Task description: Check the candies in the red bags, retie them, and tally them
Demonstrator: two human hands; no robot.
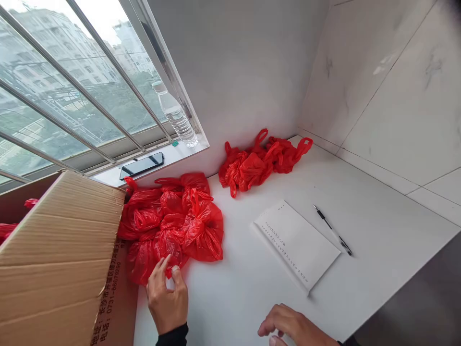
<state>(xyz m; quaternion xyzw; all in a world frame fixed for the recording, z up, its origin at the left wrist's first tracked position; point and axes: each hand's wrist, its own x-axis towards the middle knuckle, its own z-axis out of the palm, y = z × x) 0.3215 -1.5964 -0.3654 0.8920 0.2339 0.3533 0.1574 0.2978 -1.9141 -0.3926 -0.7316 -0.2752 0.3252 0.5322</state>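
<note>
My left hand (167,299) is at the near edge of a heap of knotted red plastic bags (173,218), its thumb and fingers apart. The fingertips overlap the lowest bag in view; whether they touch it I cannot tell. Low in the picture, my right hand (293,327) hovers over the white table (223,302) with loosely bent fingers and nothing visible in it. Beyond that hand lies a white notepad (300,245) with rows of handwritten marks. A black-and-clear pen (333,230) rests to the right of the pad.
At left stands a cardboard box (61,250), flap raised, with more red bags inside. Another red bag pile (261,163) sits against the wall. A phone (141,166) and a water bottle (176,115) are on the sill of the barred window.
</note>
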